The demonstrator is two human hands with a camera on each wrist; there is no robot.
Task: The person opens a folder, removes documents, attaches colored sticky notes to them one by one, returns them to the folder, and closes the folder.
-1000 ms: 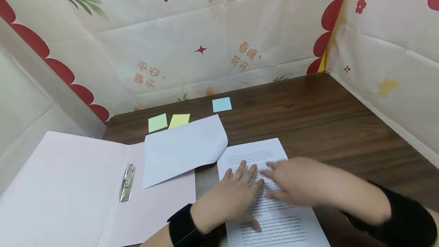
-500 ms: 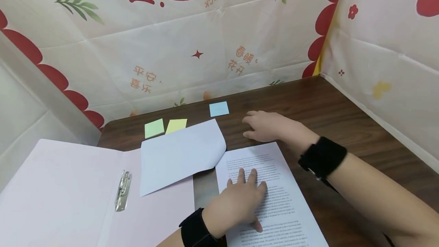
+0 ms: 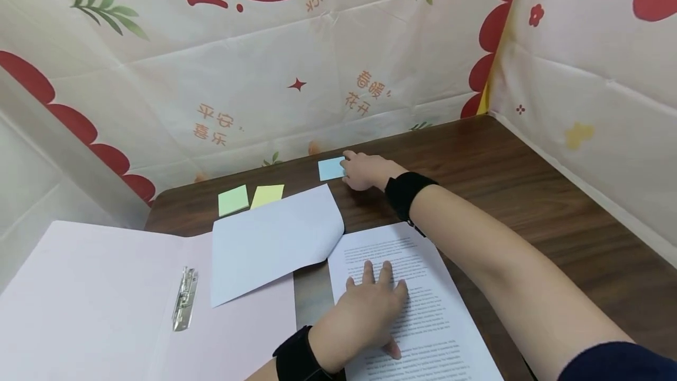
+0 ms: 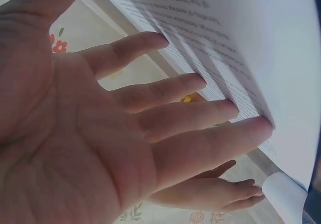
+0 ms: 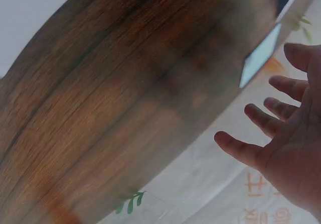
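Now the right hand (image 3: 362, 170) reaches to the far edge of the table (image 3: 529, 193), fingers spread and loose, its tips at the blue note (image 3: 331, 168) but, as far as I can judge, not yet gripping it. The left hand (image 3: 370, 310) lies flat, fingers splayed, on the printed sheet (image 3: 423, 310). The note is a small, thin, matte square; the sheet is smooth white paper on dark wood grain.

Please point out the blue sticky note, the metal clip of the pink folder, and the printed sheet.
square blue sticky note (image 3: 330, 169), head view, its middle
metal clip (image 3: 184, 298), head view, mid-bar
printed white paper sheet (image 3: 439, 322), head view, text area
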